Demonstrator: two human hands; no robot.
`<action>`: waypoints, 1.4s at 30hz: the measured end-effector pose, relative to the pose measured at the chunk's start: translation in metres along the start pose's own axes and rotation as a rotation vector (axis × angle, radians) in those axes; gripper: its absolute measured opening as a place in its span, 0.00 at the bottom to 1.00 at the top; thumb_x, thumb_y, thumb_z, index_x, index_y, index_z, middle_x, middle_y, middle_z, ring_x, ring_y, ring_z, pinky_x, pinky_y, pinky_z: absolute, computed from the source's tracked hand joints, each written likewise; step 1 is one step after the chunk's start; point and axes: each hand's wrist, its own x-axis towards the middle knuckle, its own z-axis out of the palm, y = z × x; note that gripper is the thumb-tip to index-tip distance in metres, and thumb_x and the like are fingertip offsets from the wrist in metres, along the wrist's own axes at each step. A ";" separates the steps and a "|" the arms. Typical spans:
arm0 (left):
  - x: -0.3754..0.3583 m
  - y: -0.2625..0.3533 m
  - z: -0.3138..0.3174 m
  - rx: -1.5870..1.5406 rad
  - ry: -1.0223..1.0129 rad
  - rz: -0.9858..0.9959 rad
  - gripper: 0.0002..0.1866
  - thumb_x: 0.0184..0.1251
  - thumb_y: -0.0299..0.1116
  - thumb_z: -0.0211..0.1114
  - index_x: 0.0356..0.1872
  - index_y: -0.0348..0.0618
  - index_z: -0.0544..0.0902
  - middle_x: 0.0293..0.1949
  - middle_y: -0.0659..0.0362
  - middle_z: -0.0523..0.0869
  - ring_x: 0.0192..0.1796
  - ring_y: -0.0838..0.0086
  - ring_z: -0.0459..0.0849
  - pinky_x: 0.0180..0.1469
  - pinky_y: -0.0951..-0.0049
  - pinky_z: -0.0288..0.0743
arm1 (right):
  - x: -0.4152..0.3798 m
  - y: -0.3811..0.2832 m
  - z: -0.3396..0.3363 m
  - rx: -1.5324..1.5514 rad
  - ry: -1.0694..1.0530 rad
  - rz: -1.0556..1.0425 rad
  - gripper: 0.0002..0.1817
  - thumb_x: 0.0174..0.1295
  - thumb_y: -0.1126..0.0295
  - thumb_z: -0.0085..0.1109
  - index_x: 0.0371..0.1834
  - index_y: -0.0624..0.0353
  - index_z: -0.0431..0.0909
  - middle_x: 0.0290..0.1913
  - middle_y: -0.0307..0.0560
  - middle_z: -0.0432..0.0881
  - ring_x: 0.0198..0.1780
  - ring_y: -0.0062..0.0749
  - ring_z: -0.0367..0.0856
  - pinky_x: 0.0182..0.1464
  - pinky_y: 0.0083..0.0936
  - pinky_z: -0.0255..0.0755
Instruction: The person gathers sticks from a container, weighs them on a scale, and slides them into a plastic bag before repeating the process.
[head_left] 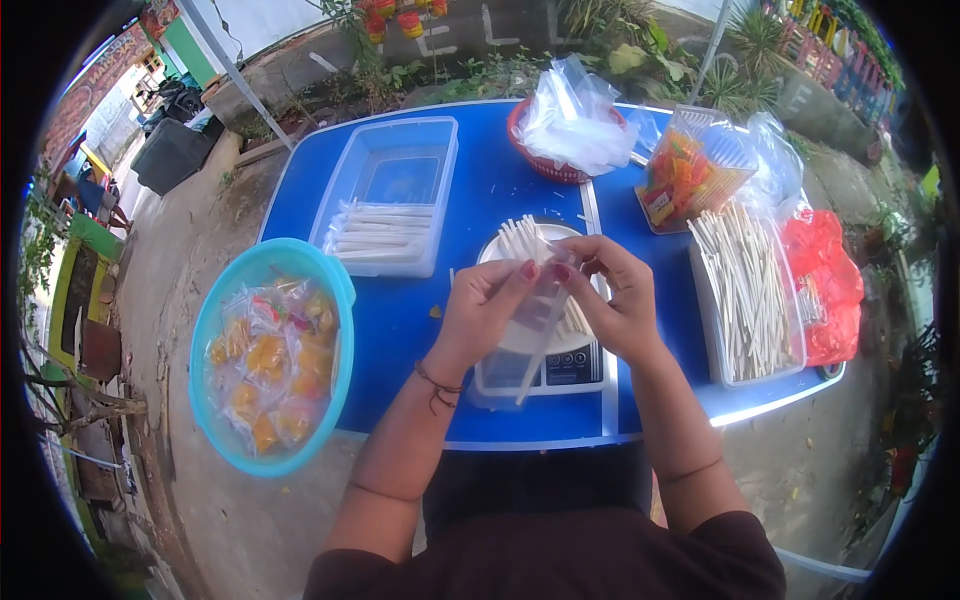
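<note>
A clear plastic bag (528, 345) hangs between my two hands, with a pale strip or stick showing along it. My left hand (487, 308) pinches the bag near its top, thumb against fingers. On the other side, my right hand (617, 297) also pinches the top edge, its thumb close to the left thumb. Below and behind the bag lies a bundle of pale sticks (522, 238) on a white kitchen scale (590, 385). My hands and the bag hide part of the bundle and the scale's pan.
On the blue table (400, 345), a clear tray (437, 225) holds packed sticks. Right of the scale, a clear box (798, 335) holds many loose sticks. A red basket (545, 165) of plastic bags and a bin (662, 222) of colourful packets stand behind. Bagged snacks fill a turquoise basin (343, 385).
</note>
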 end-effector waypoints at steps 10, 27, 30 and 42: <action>0.001 -0.002 0.000 0.120 0.052 0.120 0.11 0.69 0.28 0.66 0.46 0.31 0.83 0.40 0.51 0.89 0.39 0.71 0.90 0.35 0.76 0.85 | 0.002 0.003 0.001 0.018 0.207 0.115 0.08 0.66 0.78 0.57 0.47 0.65 0.80 0.39 0.46 0.83 0.35 0.24 0.80 0.41 0.21 0.73; 0.009 -0.008 -0.011 -0.025 0.338 0.102 0.09 0.70 0.30 0.65 0.45 0.35 0.84 0.39 0.58 0.87 0.39 0.77 0.87 0.36 0.78 0.84 | -0.003 0.009 0.010 -1.013 -0.187 -0.010 0.15 0.54 0.61 0.68 0.31 0.61 0.76 0.35 0.49 0.78 0.38 0.43 0.79 0.37 0.38 0.72; 0.009 -0.003 -0.007 -0.073 0.313 0.075 0.08 0.69 0.28 0.66 0.43 0.34 0.84 0.38 0.58 0.87 0.39 0.77 0.87 0.37 0.78 0.84 | -0.005 0.013 0.014 -1.003 -0.145 -0.020 0.14 0.53 0.61 0.66 0.27 0.60 0.75 0.30 0.48 0.79 0.36 0.44 0.80 0.36 0.39 0.72; 0.011 -0.006 -0.006 0.099 0.286 0.103 0.13 0.61 0.26 0.73 0.44 0.34 0.82 0.39 0.53 0.88 0.38 0.73 0.89 0.38 0.77 0.85 | -0.008 0.018 0.018 -0.953 -0.027 0.027 0.11 0.52 0.66 0.65 0.22 0.57 0.74 0.21 0.47 0.79 0.27 0.44 0.80 0.32 0.39 0.71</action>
